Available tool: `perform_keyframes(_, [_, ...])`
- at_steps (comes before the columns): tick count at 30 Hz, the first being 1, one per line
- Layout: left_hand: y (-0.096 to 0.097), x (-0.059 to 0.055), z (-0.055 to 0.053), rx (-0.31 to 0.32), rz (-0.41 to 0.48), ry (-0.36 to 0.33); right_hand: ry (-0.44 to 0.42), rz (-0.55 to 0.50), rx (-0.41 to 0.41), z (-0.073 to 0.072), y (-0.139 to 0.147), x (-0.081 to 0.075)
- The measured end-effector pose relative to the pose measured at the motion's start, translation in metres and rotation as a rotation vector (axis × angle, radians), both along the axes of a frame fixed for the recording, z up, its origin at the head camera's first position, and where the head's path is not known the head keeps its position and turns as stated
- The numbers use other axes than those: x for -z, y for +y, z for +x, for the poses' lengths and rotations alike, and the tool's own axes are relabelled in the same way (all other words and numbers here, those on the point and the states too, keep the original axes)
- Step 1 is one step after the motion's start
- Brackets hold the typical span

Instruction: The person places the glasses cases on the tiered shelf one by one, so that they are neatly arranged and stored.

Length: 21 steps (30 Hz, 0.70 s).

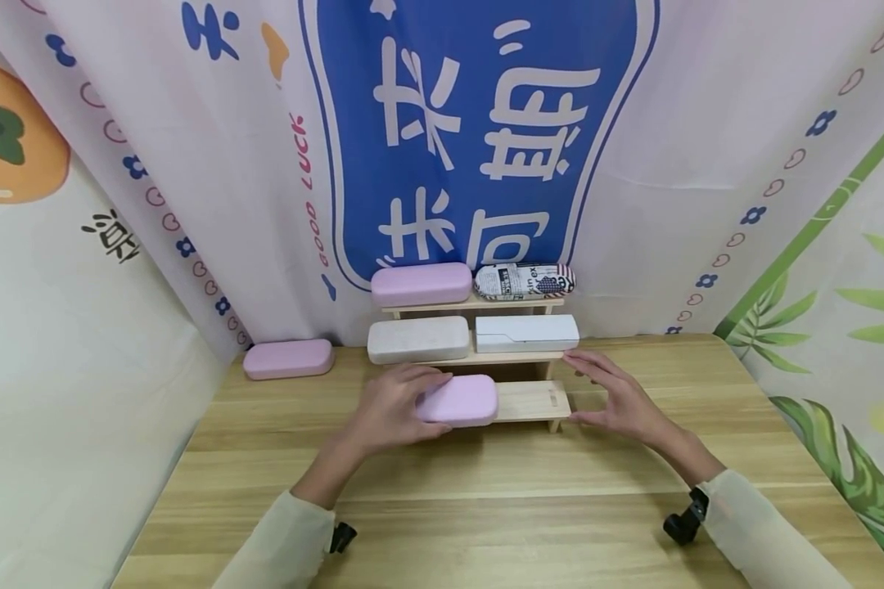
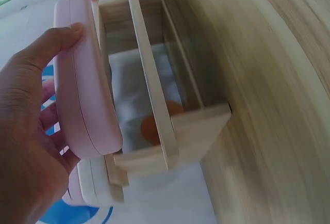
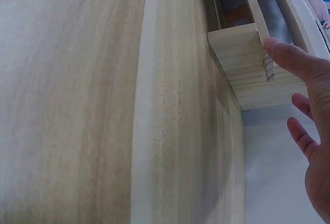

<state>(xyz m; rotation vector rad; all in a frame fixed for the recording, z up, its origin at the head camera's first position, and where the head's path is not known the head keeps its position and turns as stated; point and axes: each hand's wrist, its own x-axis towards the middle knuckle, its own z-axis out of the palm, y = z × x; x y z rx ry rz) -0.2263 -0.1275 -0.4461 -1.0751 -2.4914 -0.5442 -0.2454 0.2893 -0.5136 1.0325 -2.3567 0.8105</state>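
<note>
My left hand [image 1: 392, 409] grips a pink glasses case [image 1: 464, 401] by its left end, at the left part of the lowest step [image 1: 532, 401] of a wooden three-step stand. In the left wrist view the thumb lies across the case [image 2: 87, 90], the fingers behind it. Whether the case rests on the step is hard to tell. At the stand's right end is my right hand [image 1: 620, 401], holding nothing. Its thumb [image 3: 294, 59] touches the end of the lowest board, and the other fingers stay extended near the middle step.
On the middle step sit a whitish case [image 1: 418, 340] and a white case [image 1: 527, 334]. The top step bears a pink case [image 1: 421, 285] and a printed case [image 1: 525, 281]. Another pink case [image 1: 289, 360] lies on the table [image 1: 442, 507] at left. A printed curtain [image 1: 250, 164] hangs behind.
</note>
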Motion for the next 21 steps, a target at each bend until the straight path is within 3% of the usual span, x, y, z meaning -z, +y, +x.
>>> perform_keyframes(6, [0.021,0.004,-0.002,-0.039,-0.011,-0.018,0.003,-0.002,-0.002,0.001,0.0,-0.002])
perform_keyframes(16, [0.044,0.015,-0.007,0.0,-0.023,-0.056,-0.002,-0.011,-0.004,0.003,-0.002,-0.005])
perform_keyframes(21, [0.051,0.017,-0.009,-0.011,-0.017,-0.067,-0.004,-0.017,0.003,0.003,-0.003,-0.004])
